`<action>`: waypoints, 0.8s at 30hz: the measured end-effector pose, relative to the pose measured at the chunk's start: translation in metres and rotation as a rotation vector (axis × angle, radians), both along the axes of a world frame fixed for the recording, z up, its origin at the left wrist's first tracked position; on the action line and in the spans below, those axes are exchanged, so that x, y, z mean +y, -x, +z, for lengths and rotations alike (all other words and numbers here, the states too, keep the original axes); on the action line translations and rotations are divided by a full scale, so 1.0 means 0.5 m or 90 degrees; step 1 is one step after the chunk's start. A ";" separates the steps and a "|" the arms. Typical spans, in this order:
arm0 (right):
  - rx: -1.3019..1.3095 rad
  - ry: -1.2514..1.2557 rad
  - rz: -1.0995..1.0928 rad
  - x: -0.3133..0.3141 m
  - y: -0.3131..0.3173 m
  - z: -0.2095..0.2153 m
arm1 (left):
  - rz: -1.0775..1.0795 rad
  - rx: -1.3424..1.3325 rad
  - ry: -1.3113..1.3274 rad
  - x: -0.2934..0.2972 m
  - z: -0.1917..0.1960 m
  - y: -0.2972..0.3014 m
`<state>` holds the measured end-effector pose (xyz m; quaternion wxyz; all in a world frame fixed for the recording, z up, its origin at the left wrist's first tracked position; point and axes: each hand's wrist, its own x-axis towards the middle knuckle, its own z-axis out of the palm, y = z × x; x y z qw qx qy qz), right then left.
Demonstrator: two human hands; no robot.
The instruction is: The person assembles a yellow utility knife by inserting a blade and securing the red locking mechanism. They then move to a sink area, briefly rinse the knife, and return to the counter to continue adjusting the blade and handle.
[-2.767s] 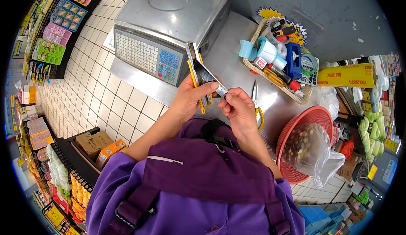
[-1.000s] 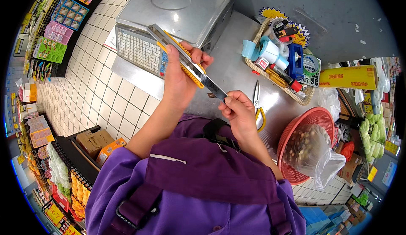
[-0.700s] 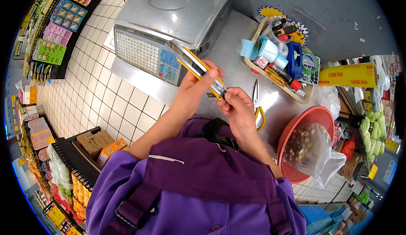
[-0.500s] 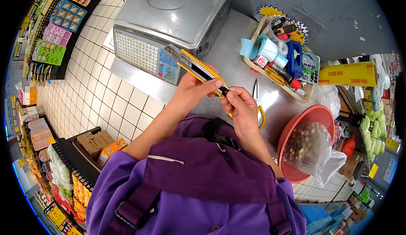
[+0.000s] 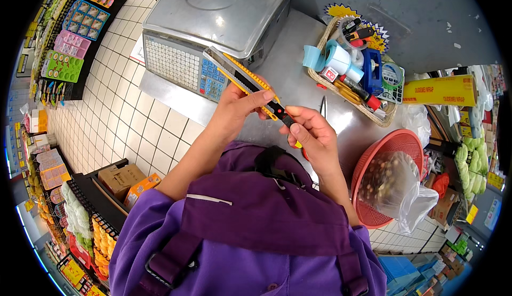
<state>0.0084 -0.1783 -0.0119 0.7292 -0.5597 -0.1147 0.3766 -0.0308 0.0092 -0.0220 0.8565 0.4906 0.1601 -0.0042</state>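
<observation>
A yellow and black snap-off utility knife (image 5: pixel 246 77) slants across the view above the metal counter, its silver front end toward the scale. My left hand (image 5: pixel 230 114) is closed around its body, thumb lying along the top. With thumb and fingertips, my right hand (image 5: pixel 316 135) pinches a black piece (image 5: pixel 282 115) that sticks out of the knife's rear end. Behind my right hand lie scissors (image 5: pixel 324 104) with yellow handles; the hand covers most of them.
Ahead stands a weighing scale (image 5: pixel 218 11) with a keypad. To the right are a wicker basket (image 5: pixel 385 119) of tools and tape, a yellow wrap box (image 5: pixel 438 91), and a red plastic basket (image 5: pixel 358 189) holding a clear bag (image 5: pixel 394 184) of round brown items.
The black piece now reaches farther out of the knife's rear end. My right hand has shifted slightly right and toward me, covering more of the scissors.
</observation>
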 end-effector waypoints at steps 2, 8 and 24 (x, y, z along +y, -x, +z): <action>0.009 -0.023 -0.017 0.004 0.003 0.004 | -0.003 0.001 0.029 0.000 0.004 0.000; 0.021 -0.049 -0.016 0.025 0.009 0.020 | 0.035 0.007 0.133 -0.022 0.014 0.003; -0.093 -0.070 0.003 0.040 0.023 0.009 | 0.059 -0.086 0.190 -0.065 -0.011 0.004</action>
